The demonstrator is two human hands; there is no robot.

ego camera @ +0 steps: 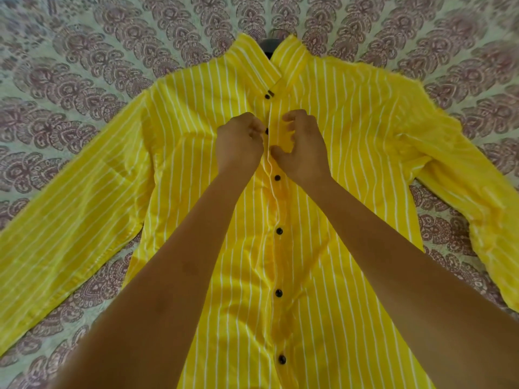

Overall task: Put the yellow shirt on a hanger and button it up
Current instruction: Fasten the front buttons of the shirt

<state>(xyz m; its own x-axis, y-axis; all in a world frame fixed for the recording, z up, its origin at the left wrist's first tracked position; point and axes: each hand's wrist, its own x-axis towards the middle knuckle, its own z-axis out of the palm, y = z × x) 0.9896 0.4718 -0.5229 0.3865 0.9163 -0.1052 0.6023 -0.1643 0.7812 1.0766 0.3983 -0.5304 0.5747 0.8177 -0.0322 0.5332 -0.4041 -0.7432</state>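
Note:
The yellow shirt [351, 169] with thin white stripes lies flat, front up, sleeves spread to both sides. A dark hanger [269, 44] shows only as a small piece inside the collar. Several black buttons [279, 231] run down the placket below my hands and look fastened. My left hand [238, 144] pinches the left placket edge at a black button [266, 131] near the chest. My right hand [302, 147] grips the right placket edge beside it, thumb and fingers curled into the cloth. Another dark button [268, 96] sits at the collar base.
A bedspread [84, 66] with a purple and pale green paisley print lies under the shirt and fills the view. The left sleeve [64, 234] reaches the left frame edge; the right sleeve [483, 209] bends down at the right edge.

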